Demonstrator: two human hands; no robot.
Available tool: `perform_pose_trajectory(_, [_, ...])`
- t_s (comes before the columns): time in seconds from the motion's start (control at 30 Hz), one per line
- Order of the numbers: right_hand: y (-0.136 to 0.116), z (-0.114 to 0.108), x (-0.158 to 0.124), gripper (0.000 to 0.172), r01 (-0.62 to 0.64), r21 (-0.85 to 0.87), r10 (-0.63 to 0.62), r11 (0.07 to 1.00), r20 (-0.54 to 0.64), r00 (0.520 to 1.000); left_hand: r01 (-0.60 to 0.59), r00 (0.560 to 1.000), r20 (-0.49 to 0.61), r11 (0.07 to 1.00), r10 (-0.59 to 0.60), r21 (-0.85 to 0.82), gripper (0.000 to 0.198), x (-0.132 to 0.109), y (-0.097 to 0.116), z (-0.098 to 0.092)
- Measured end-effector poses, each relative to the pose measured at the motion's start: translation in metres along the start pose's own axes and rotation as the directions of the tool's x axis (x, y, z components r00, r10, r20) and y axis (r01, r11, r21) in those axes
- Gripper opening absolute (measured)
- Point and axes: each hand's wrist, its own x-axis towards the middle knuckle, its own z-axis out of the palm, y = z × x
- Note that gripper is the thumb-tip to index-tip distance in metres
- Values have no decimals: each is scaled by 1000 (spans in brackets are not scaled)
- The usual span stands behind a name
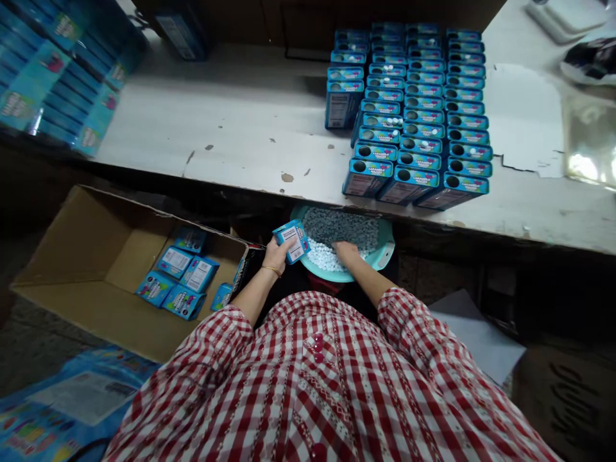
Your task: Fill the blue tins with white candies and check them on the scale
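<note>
My left hand [275,255] grips a small blue candy box [292,241] at the left rim of a turquoise basin [387,239]. The box's printed panel faces up toward me. Small white candies [327,255] fill much of the basin, which rests at my lap, partly under the table edge. My right hand [347,253] reaches into the candies, its fingertips sunk among them and hidden, so I cannot make out what they hold.
Rows of upright blue boxes [418,122] with dark round openings stand on the white table [231,122]. A cardboard carton [91,276] at left holds several blue boxes. Wrapped blue packs [52,70] lie at the table's left end; a blue printed bag [72,398] is lower left.
</note>
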Motion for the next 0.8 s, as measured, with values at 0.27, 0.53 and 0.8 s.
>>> perform_pose_trajectory(0.27, [27,3,-7,23,-75,330,103,941,-69,992,-174,984,69,977,167,125,51,9,3,-16])
perform_pose_trajectory(0.53, [52,-56,-65,20,86,695,176,714,-297,939,-536,844,319,675,431,507,44,10,13,4])
perform_pose_trajectory(0.8, [22,-118,-88,20,43,402,111,915,-353,929,-713,699,571,484,430,507,44,12,4,42])
